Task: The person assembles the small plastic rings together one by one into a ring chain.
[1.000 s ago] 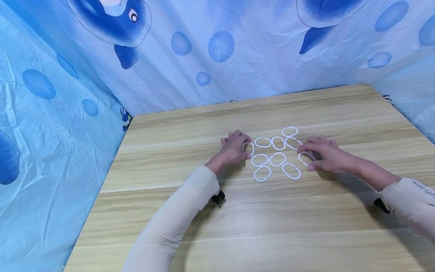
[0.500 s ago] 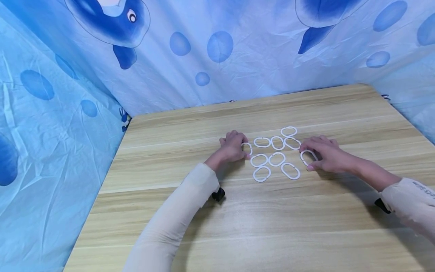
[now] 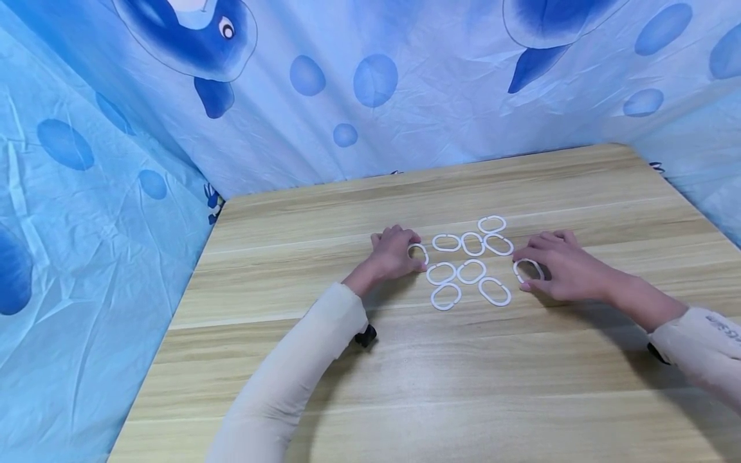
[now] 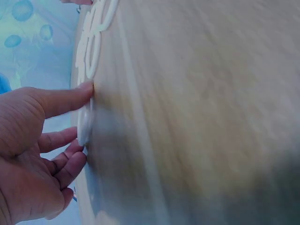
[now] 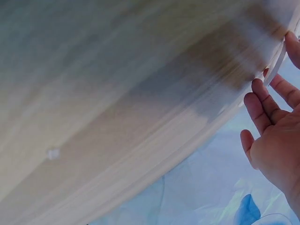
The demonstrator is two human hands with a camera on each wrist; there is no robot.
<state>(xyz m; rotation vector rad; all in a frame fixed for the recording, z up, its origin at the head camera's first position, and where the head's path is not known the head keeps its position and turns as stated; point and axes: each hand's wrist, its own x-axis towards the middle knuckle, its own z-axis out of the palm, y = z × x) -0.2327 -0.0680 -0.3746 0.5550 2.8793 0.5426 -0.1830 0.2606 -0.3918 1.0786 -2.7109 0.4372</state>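
Note:
Several white oval shower curtain rings, each with a small gap, lie flat in a loose group on the wooden table. At the group's left end my left hand [image 3: 393, 254] pinches one curtain ring [image 3: 426, 256] between thumb and fingers; its near edge is hidden by the hand. My right hand [image 3: 564, 267] grips another curtain ring [image 3: 515, 270] at the right end, thumb on the near side and fingers on the far side. In the left wrist view that hand's ring [image 4: 84, 124] stands blurred between thumb and fingertips. The right wrist view shows the other ring [image 5: 277, 64] edge-on.
Between the hands lie the other rings, among them a far one [image 3: 478, 224], a near-left one [image 3: 443, 309] and a near-right one [image 3: 500, 305]. The wooden table [image 3: 440, 386] ends at a blue curtain [image 3: 405, 141] with dolphins and bubbles behind and at left.
My left hand has slid slightly left with its ring. My right hand has shifted slightly right with its ring, apart from the group. The other rings stay where they were.

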